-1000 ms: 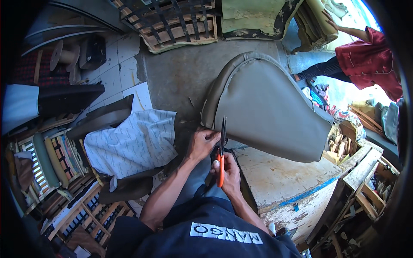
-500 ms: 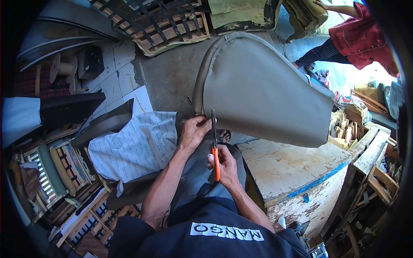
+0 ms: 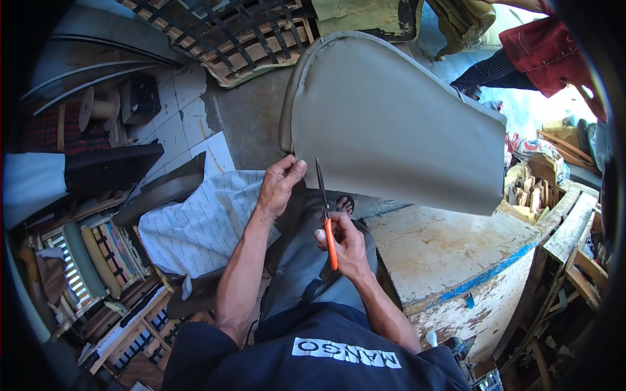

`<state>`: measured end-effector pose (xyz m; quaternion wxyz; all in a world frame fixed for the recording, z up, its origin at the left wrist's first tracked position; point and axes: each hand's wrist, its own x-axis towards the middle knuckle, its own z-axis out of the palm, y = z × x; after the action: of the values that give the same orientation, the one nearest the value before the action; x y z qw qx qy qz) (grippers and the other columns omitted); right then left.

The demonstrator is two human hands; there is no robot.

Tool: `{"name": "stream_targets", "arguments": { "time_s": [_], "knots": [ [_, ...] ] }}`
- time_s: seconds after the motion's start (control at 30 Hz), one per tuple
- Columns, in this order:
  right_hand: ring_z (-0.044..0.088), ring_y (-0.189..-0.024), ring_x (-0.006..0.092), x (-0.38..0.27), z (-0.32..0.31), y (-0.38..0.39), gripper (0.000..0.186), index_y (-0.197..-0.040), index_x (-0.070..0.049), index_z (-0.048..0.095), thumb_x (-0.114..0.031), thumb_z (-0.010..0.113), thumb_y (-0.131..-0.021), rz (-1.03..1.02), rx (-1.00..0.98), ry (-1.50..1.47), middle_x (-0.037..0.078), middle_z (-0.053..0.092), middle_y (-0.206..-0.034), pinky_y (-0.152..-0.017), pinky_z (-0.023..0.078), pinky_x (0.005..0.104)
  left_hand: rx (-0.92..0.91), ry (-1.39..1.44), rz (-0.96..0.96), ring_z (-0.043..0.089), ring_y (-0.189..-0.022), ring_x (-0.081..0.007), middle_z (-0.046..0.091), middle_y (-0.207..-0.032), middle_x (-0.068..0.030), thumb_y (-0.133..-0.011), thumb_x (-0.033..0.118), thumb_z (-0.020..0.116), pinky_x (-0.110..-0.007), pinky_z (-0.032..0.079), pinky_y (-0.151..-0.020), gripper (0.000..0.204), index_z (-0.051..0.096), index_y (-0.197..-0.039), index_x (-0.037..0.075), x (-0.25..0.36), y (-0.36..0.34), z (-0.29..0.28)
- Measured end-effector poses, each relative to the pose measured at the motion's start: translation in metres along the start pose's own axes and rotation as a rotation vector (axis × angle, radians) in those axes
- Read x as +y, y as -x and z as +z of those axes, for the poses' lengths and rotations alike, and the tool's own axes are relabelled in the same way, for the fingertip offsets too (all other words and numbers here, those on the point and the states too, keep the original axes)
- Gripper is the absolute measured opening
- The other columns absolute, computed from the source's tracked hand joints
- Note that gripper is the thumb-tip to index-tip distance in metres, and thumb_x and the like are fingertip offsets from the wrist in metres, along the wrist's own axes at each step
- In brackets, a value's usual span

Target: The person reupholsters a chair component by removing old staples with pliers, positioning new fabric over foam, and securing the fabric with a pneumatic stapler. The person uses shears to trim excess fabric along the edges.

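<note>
Scissors point(image 3: 331, 244) with orange handles, held in the closed grip of the right hand point(image 3: 345, 244), point away from the wearer, blades overlapping the near border of a grey-brown upholstered cushion point(image 3: 391, 124) in view. The left hand point(image 3: 280, 188) has its grip closed, thumb against fingers, at the cushion's near-left corner; what it pinches cannot be made out. The cushion's near-right corner overlaps the far edge of a worn white box point(image 3: 430, 251); contact there is unclear.
</note>
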<state>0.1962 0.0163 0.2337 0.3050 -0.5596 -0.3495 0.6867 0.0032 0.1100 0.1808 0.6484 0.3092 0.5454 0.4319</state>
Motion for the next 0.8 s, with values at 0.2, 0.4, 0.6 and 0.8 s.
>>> {"name": "stream_targets", "arguments": {
  "time_s": [0.2, 0.4, 0.6, 0.8],
  "knots": [
    [0.051, -0.068, 0.0069, -0.008, -0.009, -0.014, 0.042, -0.118, 0.000, 0.061, -0.025, 0.082, -0.091, -0.061, -0.002, 0.084, -0.001, 0.058, -0.078, -0.063, 0.046, 0.0240, 0.048, -0.342, 0.073, 0.036, -0.072, -0.0035, 0.041, -0.075, 0.0096, -0.103, 0.025, 0.069, -0.024, 0.031, -0.066, 0.035, 0.053, -0.075, 0.010, 0.016, -0.020, -0.010],
    [0.051, -0.068, 0.0069, -0.013, 0.001, -0.034, 0.044, -0.118, 0.000, 0.061, -0.026, 0.083, -0.091, -0.040, -0.033, 0.083, -0.001, 0.058, -0.078, -0.063, 0.046, 0.0244, 0.008, 0.036, 0.047, 0.039, -0.073, -0.0048, 0.042, -0.075, 0.0056, -0.100, 0.024, 0.072, -0.025, 0.032, -0.066, 0.036, 0.056, -0.074, 0.004, 0.003, -0.023, -0.025],
    [0.050, -0.069, 0.0063, -0.016, 0.017, -0.043, 0.043, -0.118, 0.001, 0.061, -0.025, 0.083, -0.091, -0.023, -0.091, 0.110, -0.002, 0.058, -0.077, -0.064, 0.045, 0.0232, 0.103, -0.256, 0.195, 0.049, -0.074, -0.0086, 0.052, -0.080, 0.0009, -0.098, 0.024, 0.073, -0.026, 0.039, -0.069, 0.032, 0.063, -0.079, 0.000, 0.006, -0.037, -0.010],
    [0.064, -0.071, 0.0098, -0.018, 0.031, -0.057, 0.031, -0.121, -0.002, 0.057, -0.020, 0.071, -0.100, 0.049, -0.124, 0.007, 0.002, 0.063, -0.086, -0.067, 0.055, 0.0258, 0.206, -0.361, 0.245, 0.058, -0.075, -0.0140, 0.060, -0.081, -0.0041, -0.094, 0.026, 0.077, -0.031, 0.046, -0.068, 0.026, 0.071, -0.087, 0.002, -0.004, -0.041, -0.012]
  ]
}}
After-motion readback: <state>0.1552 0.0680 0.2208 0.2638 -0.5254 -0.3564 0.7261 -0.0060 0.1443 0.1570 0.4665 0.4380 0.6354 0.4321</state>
